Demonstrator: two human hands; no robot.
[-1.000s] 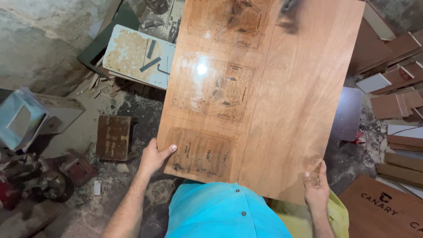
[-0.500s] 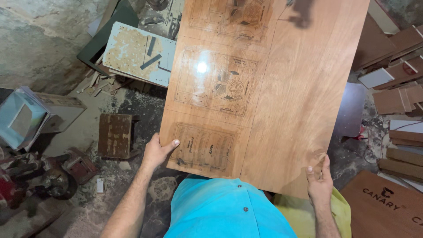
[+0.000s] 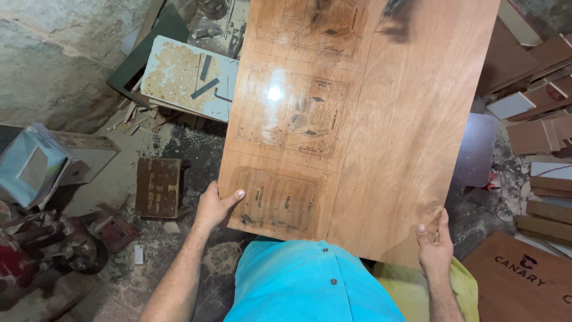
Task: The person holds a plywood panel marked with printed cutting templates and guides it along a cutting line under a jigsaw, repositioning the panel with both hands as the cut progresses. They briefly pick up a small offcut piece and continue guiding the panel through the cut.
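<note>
Head camera looks straight down on the big sheet of reddish plywood (image 3: 381,119) I am carrying flat in front of my chest, its near edge just above my blue shirt (image 3: 310,283). One half of the sheet is scored with thin cut outlines in three panels, and a bright spot of light glares off the middle one; the other half is bare grain.

My left hand (image 3: 215,206) grips the near left corner, thumb lying on top over the edge and the fingers tucked underneath out of sight, so the board cannot tip away from me. My right hand (image 3: 435,244) clasps the near right corner the same way, thumb and fingertips curled up over the rim. With a hand on each corner I judge the weight is shared and the sheet stays level.

Below the board lies a rough, dusty floor (image 3: 179,250). A small dark wooden block (image 3: 158,186) sits just left of my left hand. Farther left stands a pale blue box (image 3: 30,167) and a dark red machine (image 3: 47,250). Beyond the sheet's left edge a worn white panel (image 3: 187,77) leans on scrap. To my right, stacked brown boards (image 3: 545,131) crowd the floor, and a brown printed panel (image 3: 524,280) lies near my right forearm.
</note>
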